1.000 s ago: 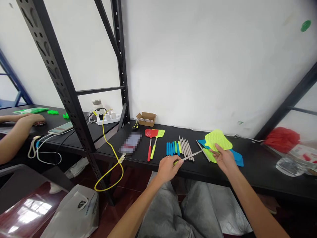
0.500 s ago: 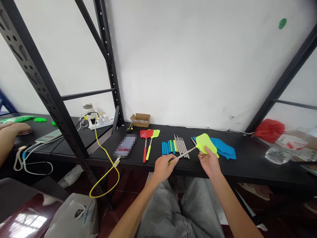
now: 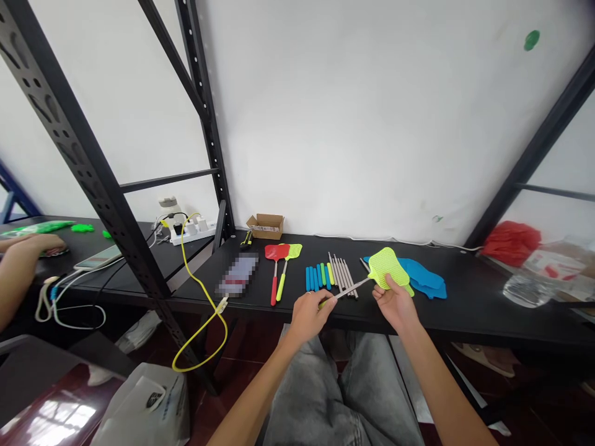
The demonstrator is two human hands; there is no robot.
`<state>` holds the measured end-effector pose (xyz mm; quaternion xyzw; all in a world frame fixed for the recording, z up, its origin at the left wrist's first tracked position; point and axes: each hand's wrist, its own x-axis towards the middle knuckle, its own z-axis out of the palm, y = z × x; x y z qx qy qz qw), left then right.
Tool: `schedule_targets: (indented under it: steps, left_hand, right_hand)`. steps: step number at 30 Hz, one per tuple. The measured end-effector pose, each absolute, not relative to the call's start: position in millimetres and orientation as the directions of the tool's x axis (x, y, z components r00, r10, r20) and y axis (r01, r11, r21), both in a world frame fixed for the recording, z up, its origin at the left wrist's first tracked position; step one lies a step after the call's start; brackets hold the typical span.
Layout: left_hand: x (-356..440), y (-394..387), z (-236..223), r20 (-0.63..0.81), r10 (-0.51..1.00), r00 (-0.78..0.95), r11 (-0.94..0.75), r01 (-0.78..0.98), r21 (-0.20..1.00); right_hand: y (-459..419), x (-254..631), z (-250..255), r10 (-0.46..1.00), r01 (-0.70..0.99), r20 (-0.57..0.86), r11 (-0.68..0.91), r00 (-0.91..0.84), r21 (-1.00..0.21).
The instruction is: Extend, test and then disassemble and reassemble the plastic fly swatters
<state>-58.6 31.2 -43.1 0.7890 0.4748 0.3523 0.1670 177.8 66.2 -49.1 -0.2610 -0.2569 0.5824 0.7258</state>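
Note:
A yellow-green fly swatter (image 3: 387, 266) with a thin metal rod is held between my two hands. My left hand (image 3: 310, 314) is closed around its handle, of which only a bit of yellow-green shows. My right hand (image 3: 395, 302) grips the mesh head, thumb on top. Beneath and behind that head lie blue swatter heads (image 3: 425, 279). Several metal rods (image 3: 343, 272) lie side by side beyond the held rod. Left of them is a row of blue, green and yellow handle grips (image 3: 318, 276). A red swatter (image 3: 274, 272) and another yellow-green swatter (image 3: 281, 286) lie further left.
A small open cardboard box (image 3: 266, 226) stands by the wall. Near it are a blurred-out phone (image 3: 238, 274) and a yellow cable (image 3: 201, 286). At the right lie a red bag (image 3: 510, 241) and a clear plastic bottle (image 3: 525, 288). Another person's arm (image 3: 23, 263) rests at far left.
The view has shifted slightly, so everything sits a little further right. Both hands keep their hold on the swatter, with no clear movement of it.

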Motion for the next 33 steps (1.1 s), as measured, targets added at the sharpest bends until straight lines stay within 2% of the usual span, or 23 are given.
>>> schedule_targets:
  steps: [13, 22, 33]
  left_hand:
    - [-59.5, 29.8, -40.2, 0.366, 0.880, 0.304, -0.471, 0.660, 0.585]
    - [-59.8, 30.2, -41.4, 0.377, 0.874, 0.308, -0.481, 0.660, 0.577]
    - [-61.2, 31.1, -36.5, 0.349, 0.886, 0.306, -0.463, 0.627, 0.627]
  right_hand:
    - [65.0, 174.5, -48.6, 0.962, -0.587, 0.159, 0.261, 0.220, -0.766]
    - [69.5, 177.5, -53.7, 0.978, -0.585, 0.161, 0.210, 0.136, -0.784]
    - [68.7, 170.1, -48.0, 0.978, -0.422, 0.193, 0.206, 0.074, -0.883]
